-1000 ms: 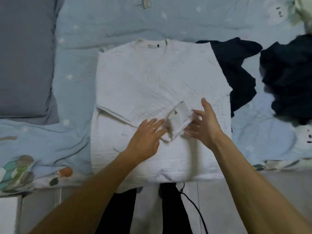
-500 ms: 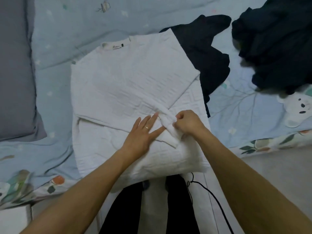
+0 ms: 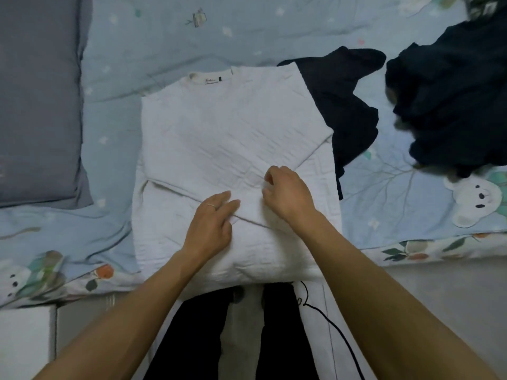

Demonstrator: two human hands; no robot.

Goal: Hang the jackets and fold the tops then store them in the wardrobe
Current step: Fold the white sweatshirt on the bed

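Arms: your forearms are bare, with no sleeve in view.
Left hand (image 3: 212,224): you wear a thin ring (image 3: 211,205) on one finger.
Right hand (image 3: 288,194): you wear nothing on it.
Legs: you wear black trousers (image 3: 197,335).
Cable: a thin black cable (image 3: 340,333) runs by your right leg.

Under the fingers (image 3: 225,200) lies a white top (image 3: 219,127) of matt, ribbed-textured cloth; beyond them, the bedsheet (image 3: 153,42) is smooth printed cotton-like fabric.
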